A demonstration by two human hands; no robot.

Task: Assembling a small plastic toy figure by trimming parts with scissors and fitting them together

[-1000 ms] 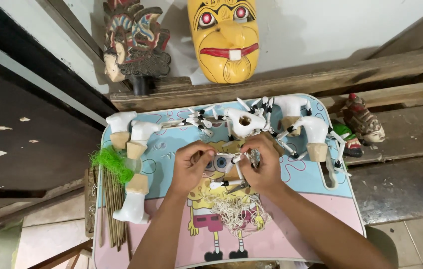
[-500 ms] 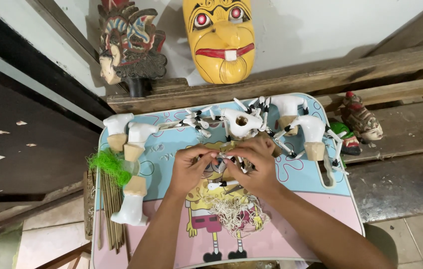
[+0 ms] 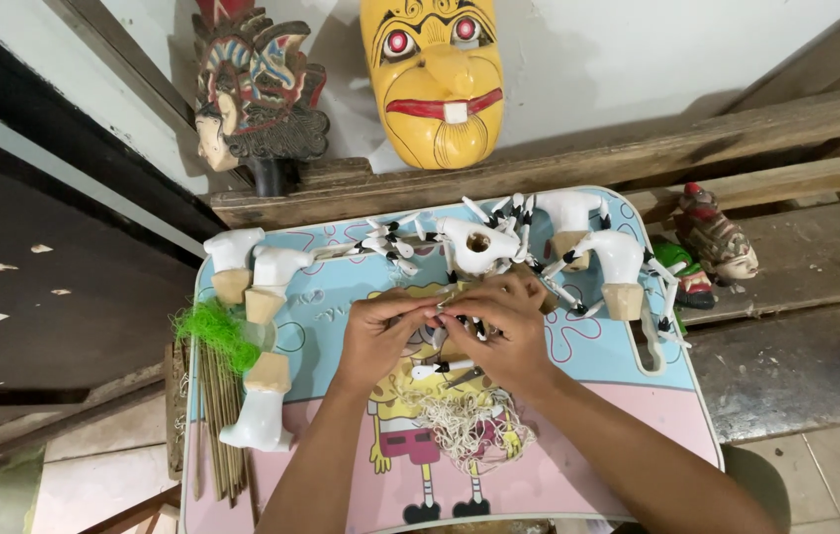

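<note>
Pink and pale blue plastic, printed with a yellow cartoon figure, makes up the small desk [image 3: 628,435] under the hands. It stands on a tiled floor against a rough wooden beam [image 3: 638,158], with a white wall behind and a dark panel to the left.

On the beam stand a yellow mask [image 3: 435,79] with red lips and one tooth, and a dark carved head [image 3: 257,94] in red and blue. A small painted figure [image 3: 717,232] lies on the planks to the right, just off the desk's edge.

White carved pieces [image 3: 262,420] with bare wooden ends crowd the left edge and the far edge, among small white parts tipped in black. A tuft of green fibre [image 3: 214,331] and a bundle of thin sticks [image 3: 217,415] lie at the left rim. Open surface remains mostly on the pink near half, apart from a tangle of pale string [image 3: 469,430] at the middle.

Both hands meet at the desk's centre. The left hand [image 3: 375,341] and the right hand [image 3: 504,331] pinch a small white and black part [image 3: 445,318] between their fingertips, just above the desk; how it is gripped is too small to tell.
</note>
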